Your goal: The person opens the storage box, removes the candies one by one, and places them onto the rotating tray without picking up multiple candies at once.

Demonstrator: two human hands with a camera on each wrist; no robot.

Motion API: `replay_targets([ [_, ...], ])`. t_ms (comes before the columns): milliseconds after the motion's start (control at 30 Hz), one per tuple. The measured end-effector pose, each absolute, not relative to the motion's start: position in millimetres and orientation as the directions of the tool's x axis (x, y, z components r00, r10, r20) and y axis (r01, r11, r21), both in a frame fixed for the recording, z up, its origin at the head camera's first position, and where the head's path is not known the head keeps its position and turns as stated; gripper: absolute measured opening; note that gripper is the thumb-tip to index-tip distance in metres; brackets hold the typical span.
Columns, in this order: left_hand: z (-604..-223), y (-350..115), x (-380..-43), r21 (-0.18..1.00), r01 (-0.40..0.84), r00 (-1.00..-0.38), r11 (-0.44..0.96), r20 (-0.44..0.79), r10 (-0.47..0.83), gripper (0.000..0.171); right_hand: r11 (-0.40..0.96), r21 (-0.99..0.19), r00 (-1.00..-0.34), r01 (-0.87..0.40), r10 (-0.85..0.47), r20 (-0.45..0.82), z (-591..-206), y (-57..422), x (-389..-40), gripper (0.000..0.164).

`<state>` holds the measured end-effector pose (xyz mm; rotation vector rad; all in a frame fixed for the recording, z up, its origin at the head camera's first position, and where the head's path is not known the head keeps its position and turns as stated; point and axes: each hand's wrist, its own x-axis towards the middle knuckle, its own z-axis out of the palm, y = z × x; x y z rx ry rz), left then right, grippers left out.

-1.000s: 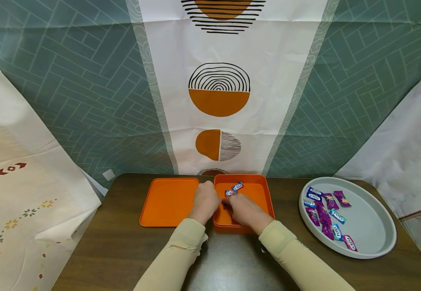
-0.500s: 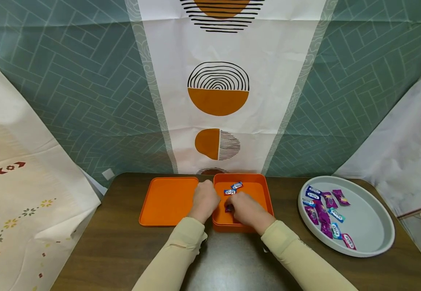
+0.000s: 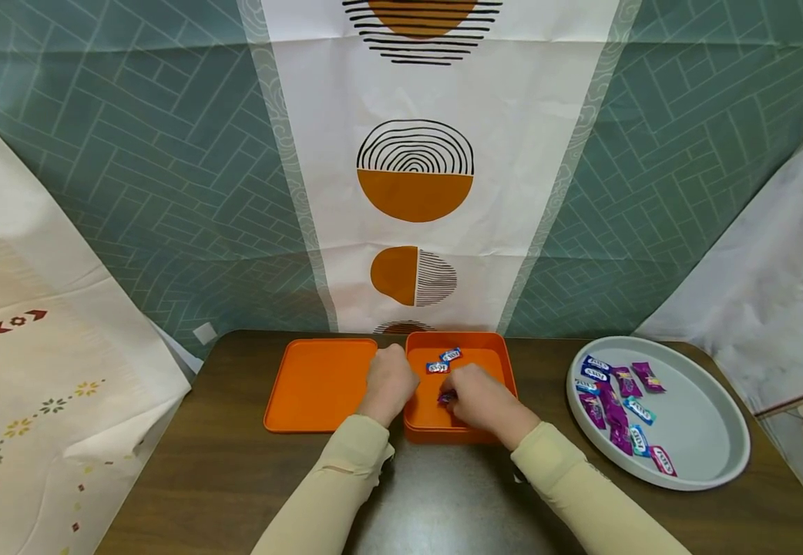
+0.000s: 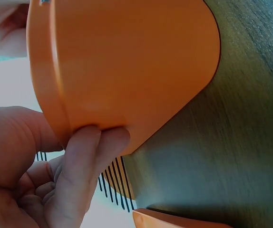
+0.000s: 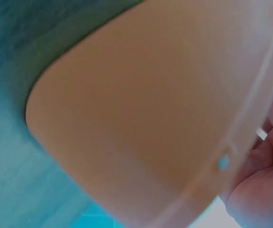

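My left hand [image 3: 391,381] grips the left wall of an orange box [image 3: 492,362], its thumb and fingers pinching the wall in the left wrist view. Inside the box, my right hand [image 3: 482,399] pinches a small purple-wrapped candy [image 3: 446,398], low over the floor of the box. Two wrapped candies, one blue and white [image 3: 451,354] and one blue, white and red [image 3: 438,368], lie toward the back left of the box. In the right wrist view the box wall [image 5: 151,109] covers most of the frame and the right hand [image 5: 265,180] is partly hidden.
Left of the box lies a flat orange lid or tray [image 3: 314,385] on the brown table [image 3: 207,470]. At the right stands a round grey tray [image 3: 700,408] holding several purple, blue, teal and pink wrapped candies. A patterned cloth [image 3: 554,285] hangs behind the table.
My right hand has moved slightly right inside the box with the purple-wrapped candy, away from the left wall. The left hand has kept its grip on the box.
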<state>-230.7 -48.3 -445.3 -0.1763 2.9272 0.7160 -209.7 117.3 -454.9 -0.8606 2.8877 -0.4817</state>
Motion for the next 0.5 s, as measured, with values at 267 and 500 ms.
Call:
replay_targets([
  [267,-447,-49,-231,0.475,-0.136,-0.988,0.869,-0.135,-0.081,0.021,0.773,-0.330,-0.832,-0.542,-0.550,0.080,-435,135,-205,0.010],
  [500,-448,-49,-230,0.485,-0.136,-0.987,0.864,-0.141,-0.076,0.018,0.799,-0.339,-0.865,-0.496,-0.489,0.114,-418,153,-201,0.012],
])
